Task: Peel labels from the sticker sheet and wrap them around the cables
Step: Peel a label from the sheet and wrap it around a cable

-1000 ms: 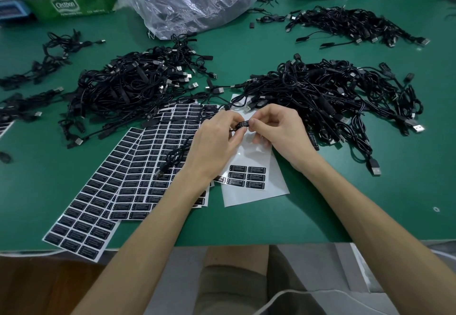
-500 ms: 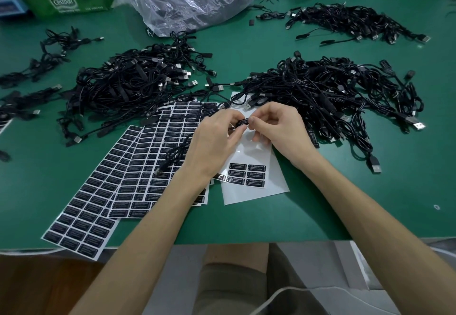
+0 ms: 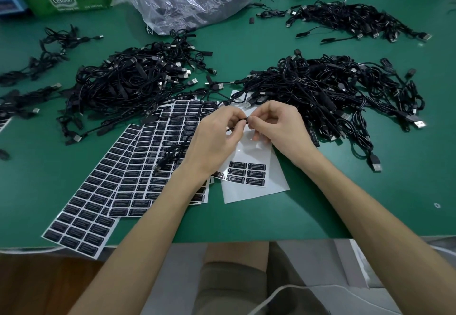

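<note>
While the left hand [image 3: 217,136] pinches a thin black cable [image 3: 172,153], the right hand [image 3: 276,127] pinches its glossy label [image 3: 247,120].

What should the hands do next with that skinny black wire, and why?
Probably squeeze the label snug round the cable. The left hand and right hand both pinch the cable at one spot above the nearly used sheet, and the small dark bit between their fingertips looks like a label not fully wrapped, though it's hard to see.
</note>
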`<state>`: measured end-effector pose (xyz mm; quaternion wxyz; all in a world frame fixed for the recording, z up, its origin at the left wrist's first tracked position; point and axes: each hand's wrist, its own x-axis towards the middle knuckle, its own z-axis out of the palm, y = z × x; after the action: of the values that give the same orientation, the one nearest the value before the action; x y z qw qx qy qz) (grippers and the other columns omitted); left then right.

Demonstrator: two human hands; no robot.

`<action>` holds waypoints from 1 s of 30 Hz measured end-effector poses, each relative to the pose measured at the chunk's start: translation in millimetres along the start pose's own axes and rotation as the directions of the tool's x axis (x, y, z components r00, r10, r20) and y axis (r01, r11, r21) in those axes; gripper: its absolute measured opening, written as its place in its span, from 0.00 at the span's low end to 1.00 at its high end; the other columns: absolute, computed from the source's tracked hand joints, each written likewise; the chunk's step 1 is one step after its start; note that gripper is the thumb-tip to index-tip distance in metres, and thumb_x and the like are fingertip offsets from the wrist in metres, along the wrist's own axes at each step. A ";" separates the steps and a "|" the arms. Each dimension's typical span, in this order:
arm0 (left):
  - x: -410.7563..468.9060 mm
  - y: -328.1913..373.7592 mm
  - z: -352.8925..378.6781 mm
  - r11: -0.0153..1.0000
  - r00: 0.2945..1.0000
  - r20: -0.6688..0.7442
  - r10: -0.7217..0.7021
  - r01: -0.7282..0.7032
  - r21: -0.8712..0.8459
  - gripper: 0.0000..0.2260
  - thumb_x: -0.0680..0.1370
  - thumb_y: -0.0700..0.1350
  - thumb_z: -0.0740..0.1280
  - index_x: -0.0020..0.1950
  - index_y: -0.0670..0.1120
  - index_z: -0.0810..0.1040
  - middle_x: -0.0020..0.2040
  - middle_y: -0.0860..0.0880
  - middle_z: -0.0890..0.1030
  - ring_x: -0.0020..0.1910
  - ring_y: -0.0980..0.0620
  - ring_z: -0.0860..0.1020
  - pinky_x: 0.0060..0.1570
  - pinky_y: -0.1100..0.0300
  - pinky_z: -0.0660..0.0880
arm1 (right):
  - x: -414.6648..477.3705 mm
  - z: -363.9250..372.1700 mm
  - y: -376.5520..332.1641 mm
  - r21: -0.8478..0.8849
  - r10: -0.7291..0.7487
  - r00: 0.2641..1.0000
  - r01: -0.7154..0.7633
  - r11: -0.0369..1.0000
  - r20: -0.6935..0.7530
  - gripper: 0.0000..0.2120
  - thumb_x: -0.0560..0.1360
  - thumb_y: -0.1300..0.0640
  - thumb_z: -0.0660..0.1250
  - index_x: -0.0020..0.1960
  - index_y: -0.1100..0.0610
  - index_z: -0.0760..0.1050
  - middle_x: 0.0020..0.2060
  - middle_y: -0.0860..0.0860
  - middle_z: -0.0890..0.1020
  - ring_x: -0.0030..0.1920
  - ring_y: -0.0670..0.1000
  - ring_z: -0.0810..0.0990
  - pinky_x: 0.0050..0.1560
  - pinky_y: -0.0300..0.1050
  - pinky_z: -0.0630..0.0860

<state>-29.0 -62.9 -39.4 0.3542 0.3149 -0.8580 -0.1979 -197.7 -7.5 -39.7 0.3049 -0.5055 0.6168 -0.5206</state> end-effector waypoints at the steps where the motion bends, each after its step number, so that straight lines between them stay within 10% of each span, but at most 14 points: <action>1: 0.3 -0.6 0.1 1.000 1.000 0.001 -0.010 0.010 0.001 0.04 0.81 0.40 0.69 0.55 0.43 0.80 0.49 0.51 0.82 0.46 0.55 0.80 0.50 0.53 0.79 | -0.2 0.3 -0.2 -0.006 -0.003 1.000 0.003 1.000 0.004 0.03 0.78 0.61 0.73 0.47 0.59 0.81 0.37 0.56 0.86 0.34 0.53 0.85 0.34 0.47 0.80; 9: 4.8 -2.9 -0.5 0.983 0.986 -0.060 -0.153 0.146 -0.110 0.04 0.82 0.39 0.68 0.56 0.44 0.80 0.48 0.52 0.82 0.45 0.60 0.79 0.47 0.69 0.74 | 1.0 3.5 1.0 -0.043 -0.021 1.000 0.021 0.999 0.003 0.03 0.80 0.58 0.71 0.53 0.55 0.80 0.39 0.50 0.86 0.31 0.49 0.84 0.38 0.45 0.78; 30: 3.5 -1.9 -1.8 0.979 0.990 -0.031 -0.138 0.132 -0.157 0.04 0.80 0.38 0.70 0.53 0.45 0.81 0.46 0.54 0.83 0.44 0.58 0.80 0.47 0.70 0.73 | -0.1 0.8 -0.4 0.009 -0.012 0.999 0.012 1.000 0.038 0.05 0.81 0.56 0.71 0.52 0.57 0.81 0.38 0.51 0.86 0.33 0.48 0.83 0.37 0.46 0.79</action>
<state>-28.8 -66.9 -37.5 0.3812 0.3481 -0.8091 -0.2809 -196.8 -7.7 -39.6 0.3158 -0.5177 0.6054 -0.5155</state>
